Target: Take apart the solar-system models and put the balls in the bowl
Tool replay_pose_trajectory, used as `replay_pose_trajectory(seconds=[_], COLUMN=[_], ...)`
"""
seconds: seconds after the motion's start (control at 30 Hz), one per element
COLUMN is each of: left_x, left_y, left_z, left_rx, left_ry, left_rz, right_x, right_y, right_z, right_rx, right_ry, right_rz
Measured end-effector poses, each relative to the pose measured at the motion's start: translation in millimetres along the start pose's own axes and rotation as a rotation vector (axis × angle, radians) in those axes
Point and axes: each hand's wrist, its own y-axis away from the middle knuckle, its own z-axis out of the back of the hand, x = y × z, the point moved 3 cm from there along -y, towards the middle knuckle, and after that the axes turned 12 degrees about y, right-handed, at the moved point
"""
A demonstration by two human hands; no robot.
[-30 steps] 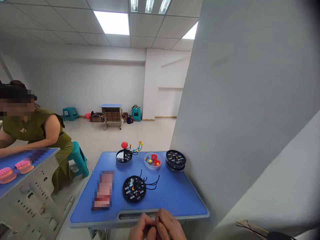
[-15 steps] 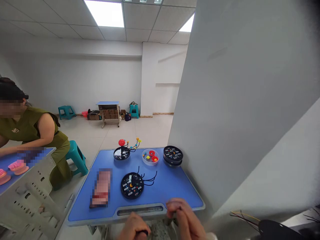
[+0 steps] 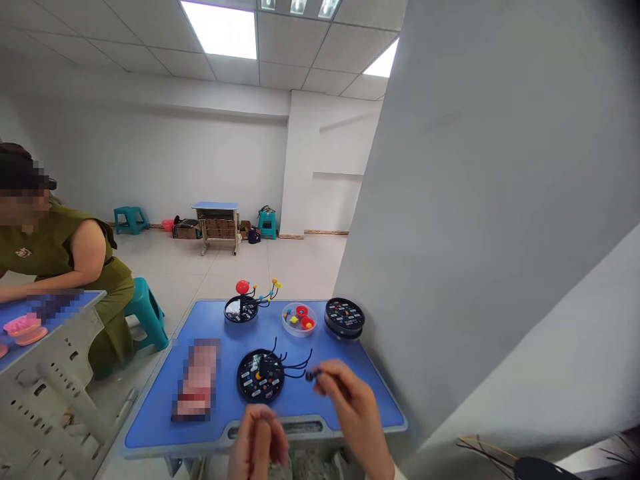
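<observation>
My right hand point(image 3: 353, 403) is over the right front of the blue table point(image 3: 345, 360), pinching a small dark piece point(image 3: 313, 375) between thumb and fingertips. My left hand point(image 3: 259, 440) is at the front edge with its fingers curled together; what they hold, if anything, is hidden. Just beyond it lies a round black base point(image 3: 260, 375) with thin black curved arms pointing right, near the small piece. Behind stands a finished-looking model point(image 3: 243, 288) with a red ball and small coloured balls on arms. A clear round dish point(image 3: 299, 320) holds red cups and coloured balls.
Stacked black round bases point(image 3: 345, 318) stand at the back right, beside a grey wall point(image 3: 450, 233). A blurred pink packet point(image 3: 199, 380) lies at the left. A person point(image 3: 75, 260) sits at another table on the left.
My right hand has risen from the front edge and moved forward over the table, where the small dark piece now shows. My left hand has shifted slightly left and up. The view has shifted a little.
</observation>
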Motion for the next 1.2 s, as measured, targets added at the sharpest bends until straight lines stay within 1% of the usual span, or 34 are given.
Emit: replay_pose_trajectory(seconds=[0.07,0.13,0.17,0.23,0.33,0.47,0.6,0.73,0.83,0.9,0.97,1.1,1.13,1.2], left_x=[0,4,8,18,33,44,46,39,31,25,21,20,21,22], left_y=[-15,-30,-37,-48,-55,-56,-55,-56,-63,-72,-83,-102,-105,-109], left_z=[18.4,36.1,43.7,55.1,64.4,68.0,66.9,61.7,53.6,46.9,41.0,34.3,33.4,31.8], left_rx=[-0.096,-0.135,-0.144,-0.149,-0.164,-0.144,-0.114,-0.138,-0.134,-0.099,-0.061,-0.016,-0.011,-0.005], left_ry=[-0.126,-0.257,-0.302,-0.353,-0.374,-0.393,-0.430,-0.457,-0.525,-0.601,-0.693,-0.912,-0.952,-0.995], left_rz=[-0.129,-0.239,-0.275,-0.301,-0.292,-0.282,-0.280,-0.289,-0.284,-0.300,-0.330,-0.328,-0.318,-0.305], right_x=[-24,-53,-67,-89,-111,-126,-126,-107,-85,-71,-60,-47,-46,-45], right_y=[-46,-89,-107,-132,-146,-149,-151,-145,-127,-109,-89,-56,-51,-44], right_z=[-1,-10,-16,-29,-47,-59,-56,-51,-54,-58,-63,-74,-78,-86], right_rx=[0.030,0.130,0.159,0.206,0.262,0.330,0.344,0.352,0.413,0.447,0.416,0.215,0.186,0.171], right_ry=[0.176,0.464,0.524,0.613,0.699,0.764,0.748,0.630,0.523,0.477,0.484,0.663,0.708,0.771], right_rz=[-0.044,-0.086,-0.095,-0.106,-0.119,-0.131,-0.133,-0.087,-0.028,0.005,0.049,0.227,0.263,0.298])
